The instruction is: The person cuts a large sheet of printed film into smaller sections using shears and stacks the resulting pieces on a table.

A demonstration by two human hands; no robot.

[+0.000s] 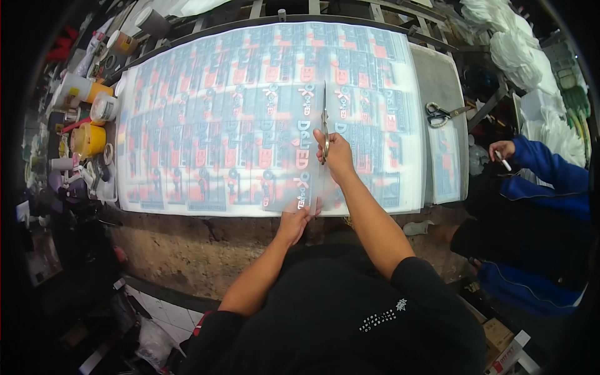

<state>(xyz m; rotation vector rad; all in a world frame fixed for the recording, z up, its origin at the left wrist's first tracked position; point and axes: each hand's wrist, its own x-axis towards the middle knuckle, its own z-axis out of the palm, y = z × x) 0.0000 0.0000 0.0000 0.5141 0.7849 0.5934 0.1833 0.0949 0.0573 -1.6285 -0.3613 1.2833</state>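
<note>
A large translucent sheet printed in red and blue-grey (237, 125) covers most of the table in front of me. My right hand (335, 153) is closed around the handles of metal scissors (325, 115), whose blades point away from me over the sheet, right of its middle. They look nearly closed along a narrow film strip with bold red and white lettering (304, 144). At the table's near edge, my left hand (296, 225) grips the near end of that film, its fingertips partly hidden behind it.
A second pair of scissors with dark handles (439, 115) lies on the grey board (437, 69) to the right. Tubs and jars, including a yellow one (89, 139), crowd the left side. A person in a blue sleeve (550, 162) is at the right, holding a small white stick.
</note>
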